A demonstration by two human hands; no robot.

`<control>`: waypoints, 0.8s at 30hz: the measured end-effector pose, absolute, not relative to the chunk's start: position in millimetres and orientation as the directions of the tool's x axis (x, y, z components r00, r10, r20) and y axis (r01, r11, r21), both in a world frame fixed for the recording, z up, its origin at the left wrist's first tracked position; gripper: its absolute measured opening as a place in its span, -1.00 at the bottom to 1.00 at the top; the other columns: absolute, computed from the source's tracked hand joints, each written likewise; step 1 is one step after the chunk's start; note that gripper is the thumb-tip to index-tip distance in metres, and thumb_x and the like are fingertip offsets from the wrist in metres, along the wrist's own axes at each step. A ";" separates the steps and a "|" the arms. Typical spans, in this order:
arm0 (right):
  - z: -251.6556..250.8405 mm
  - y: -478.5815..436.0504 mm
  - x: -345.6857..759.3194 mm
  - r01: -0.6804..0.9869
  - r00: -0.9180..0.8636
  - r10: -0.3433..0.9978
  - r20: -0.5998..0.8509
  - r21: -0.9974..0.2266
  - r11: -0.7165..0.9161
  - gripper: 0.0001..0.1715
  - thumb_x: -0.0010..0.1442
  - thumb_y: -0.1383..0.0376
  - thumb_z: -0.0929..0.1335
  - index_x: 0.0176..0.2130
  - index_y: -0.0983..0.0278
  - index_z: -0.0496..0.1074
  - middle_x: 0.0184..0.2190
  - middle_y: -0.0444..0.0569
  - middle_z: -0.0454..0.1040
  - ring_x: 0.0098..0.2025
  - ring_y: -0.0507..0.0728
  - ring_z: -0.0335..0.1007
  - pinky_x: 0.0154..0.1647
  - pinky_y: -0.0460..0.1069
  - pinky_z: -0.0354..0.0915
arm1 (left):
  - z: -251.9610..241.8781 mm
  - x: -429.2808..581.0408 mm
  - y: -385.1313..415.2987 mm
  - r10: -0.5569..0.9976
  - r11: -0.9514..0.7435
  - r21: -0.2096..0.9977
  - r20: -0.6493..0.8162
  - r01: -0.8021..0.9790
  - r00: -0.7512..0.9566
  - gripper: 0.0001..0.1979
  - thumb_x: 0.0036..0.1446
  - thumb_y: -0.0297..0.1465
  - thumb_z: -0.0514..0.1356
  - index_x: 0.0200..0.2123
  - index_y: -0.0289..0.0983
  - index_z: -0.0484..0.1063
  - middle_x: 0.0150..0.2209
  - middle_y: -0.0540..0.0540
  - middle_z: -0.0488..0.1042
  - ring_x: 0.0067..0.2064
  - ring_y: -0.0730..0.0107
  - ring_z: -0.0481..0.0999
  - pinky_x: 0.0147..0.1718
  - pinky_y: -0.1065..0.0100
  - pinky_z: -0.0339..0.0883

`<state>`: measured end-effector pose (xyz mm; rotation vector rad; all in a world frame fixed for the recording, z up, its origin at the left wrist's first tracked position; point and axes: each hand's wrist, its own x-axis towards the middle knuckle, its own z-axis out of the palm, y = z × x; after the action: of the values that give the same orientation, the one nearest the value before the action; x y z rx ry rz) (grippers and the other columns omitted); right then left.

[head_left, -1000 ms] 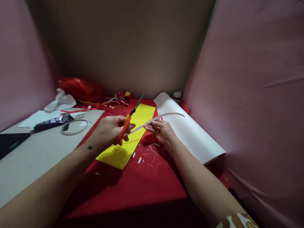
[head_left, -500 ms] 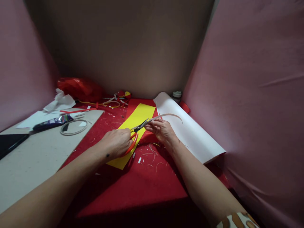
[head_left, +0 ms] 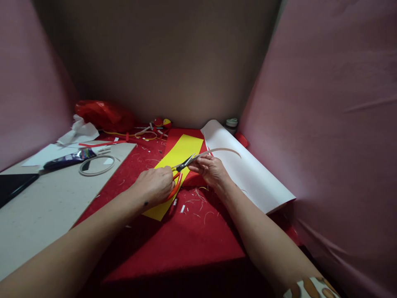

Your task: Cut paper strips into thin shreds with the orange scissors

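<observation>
My left hand (head_left: 156, 184) is wrapped round the handles of a pair of scissors (head_left: 178, 182) with orange and yellow grips. Its dark blades point up and to the right, at the fingertips of my right hand (head_left: 212, 169). Those fingers pinch a thin, pale brownish strip (head_left: 225, 149), which curves away to the right over a white sheet. The strip's near end lies along the blades; whether it is between them I cannot tell. Beneath both hands, a yellow paper strip (head_left: 182, 149) lies slantwise over red ribbed paper (head_left: 194, 180).
A rolled white sheet (head_left: 245, 169) lies on the right. Left, a pale board (head_left: 62, 203) bears a dark tube (head_left: 70, 159), a grey ring (head_left: 96, 165) and a black flat object (head_left: 17, 186). A red plastic bag (head_left: 104, 114) and a lidded jar (head_left: 231, 124) stand behind. Scraps litter the red cloth (head_left: 173, 244).
My left hand has shifted slightly to the right with the scissors, its blades nearer my right fingers. The right hand stays almost still, and the strip's far end reaches slightly further right.
</observation>
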<state>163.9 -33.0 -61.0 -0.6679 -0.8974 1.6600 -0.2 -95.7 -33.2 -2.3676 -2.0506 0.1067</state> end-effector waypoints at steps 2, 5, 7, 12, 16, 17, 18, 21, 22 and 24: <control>-62.0 -32.6 164.0 -0.539 -0.271 0.962 0.023 -0.832 -0.132 -0.86 -0.02 0.54 0.30 -0.52 0.34 0.34 -0.52 -0.02 0.52 -0.44 0.07 0.50 -0.37 -0.02 0.45 | -33.1 0.1 -95.9 0.989 -0.144 -0.060 -0.051 0.988 0.141 -0.59 0.13 -0.23 -0.18 -0.21 -0.35 0.33 -0.27 -0.38 0.48 -0.24 -0.10 0.49 -0.37 0.08 0.30; -64.0 -32.4 164.5 -0.548 -0.291 0.955 0.055 -0.828 -0.119 -0.86 -0.01 0.53 0.30 -0.52 0.33 0.32 -0.52 -0.02 0.52 -0.43 0.08 0.51 -0.34 -0.02 0.46 | -32.4 0.3 -96.4 0.988 -0.145 -0.061 -0.057 0.987 0.142 -0.59 0.14 -0.25 -0.20 -0.21 -0.36 0.32 -0.27 -0.39 0.48 -0.24 -0.13 0.49 -0.38 0.07 0.30; -64.7 -32.7 164.7 -0.555 -0.288 0.956 0.064 -0.825 -0.111 -0.85 -0.02 0.53 0.32 -0.52 0.32 0.30 -0.53 -0.04 0.52 -0.44 0.08 0.51 -0.34 -0.02 0.46 | -31.8 0.4 -96.5 0.989 -0.139 -0.055 -0.058 0.989 0.136 -0.59 0.15 -0.25 -0.20 -0.21 -0.37 0.32 -0.28 -0.40 0.48 -0.24 -0.15 0.49 -0.38 0.06 0.29; -62.9 -34.3 164.6 -0.546 -0.274 0.961 0.046 -0.830 -0.116 -0.82 -0.03 0.53 0.33 -0.54 0.31 0.27 -0.55 -0.06 0.51 -0.47 0.06 0.50 -0.36 -0.04 0.47 | -32.5 -0.5 -95.5 0.990 -0.132 -0.038 -0.057 0.991 0.130 -0.55 0.16 -0.22 -0.21 -0.20 -0.38 0.35 -0.29 -0.44 0.48 -0.25 -0.14 0.49 -0.39 0.06 0.29; -60.6 -35.3 164.6 -0.540 -0.273 0.961 0.029 -0.832 -0.128 -0.81 -0.03 0.53 0.33 -0.55 0.30 0.26 -0.57 -0.06 0.50 -0.47 0.07 0.50 -0.38 -0.04 0.47 | -34.8 -2.3 -94.1 0.988 -0.146 -0.047 -0.049 0.988 0.144 -0.54 0.17 -0.21 -0.21 -0.20 -0.37 0.35 -0.31 -0.43 0.49 -0.26 -0.14 0.49 -0.40 0.06 0.29; -60.3 -35.5 164.7 -0.539 -0.272 0.962 0.025 -0.832 -0.131 -0.81 -0.03 0.53 0.33 -0.56 0.30 0.26 -0.57 -0.06 0.50 -0.47 0.07 0.50 -0.38 -0.04 0.47 | -35.3 -2.8 -93.7 0.988 -0.149 -0.053 -0.047 0.987 0.147 -0.53 0.17 -0.21 -0.22 -0.20 -0.36 0.35 -0.31 -0.42 0.49 -0.26 -0.14 0.49 -0.40 0.06 0.29; -60.1 -35.6 164.7 -0.540 -0.270 0.963 0.023 -0.831 -0.131 -0.81 -0.03 0.53 0.33 -0.56 0.30 0.27 -0.57 -0.06 0.50 -0.47 0.07 0.50 -0.38 -0.05 0.47 | -35.7 -3.2 -93.5 0.988 -0.151 -0.059 -0.047 0.987 0.148 -0.53 0.17 -0.21 -0.23 -0.20 -0.36 0.35 -0.32 -0.42 0.49 -0.26 -0.15 0.49 -0.41 0.06 0.29; -60.3 -36.0 164.8 -0.544 -0.264 0.964 0.026 -0.829 -0.127 -0.82 -0.03 0.53 0.32 -0.56 0.31 0.28 -0.56 -0.05 0.51 -0.48 0.06 0.50 -0.38 -0.05 0.47 | -36.4 -4.1 -92.9 0.987 -0.154 -0.066 -0.054 0.986 0.151 -0.54 0.18 -0.21 -0.23 -0.20 -0.35 0.35 -0.31 -0.41 0.49 -0.26 -0.16 0.49 -0.41 0.06 0.29; -60.5 -36.1 164.8 -0.546 -0.263 0.965 0.028 -0.829 -0.124 -0.82 -0.03 0.53 0.32 -0.56 0.32 0.28 -0.55 -0.05 0.51 -0.49 0.06 0.50 -0.37 -0.05 0.46 | -36.5 -4.3 -92.8 0.987 -0.154 -0.067 -0.059 0.986 0.150 -0.54 0.18 -0.21 -0.22 -0.21 -0.34 0.35 -0.31 -0.41 0.49 -0.26 -0.15 0.49 -0.41 0.07 0.29; -60.9 -36.2 164.6 -0.548 -0.264 0.964 0.034 -0.828 -0.121 -0.81 -0.03 0.54 0.32 -0.57 0.32 0.28 -0.55 -0.05 0.51 -0.48 0.06 0.50 -0.36 -0.05 0.46 | -36.6 -4.8 -92.5 0.987 -0.154 -0.074 -0.064 0.985 0.150 -0.55 0.17 -0.21 -0.22 -0.21 -0.34 0.36 -0.32 -0.41 0.49 -0.27 -0.13 0.49 -0.42 0.08 0.29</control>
<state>164.6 -36.2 -60.9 -0.6469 -0.9068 1.6560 -4.8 -92.5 -36.6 -2.3709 -2.0334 0.1519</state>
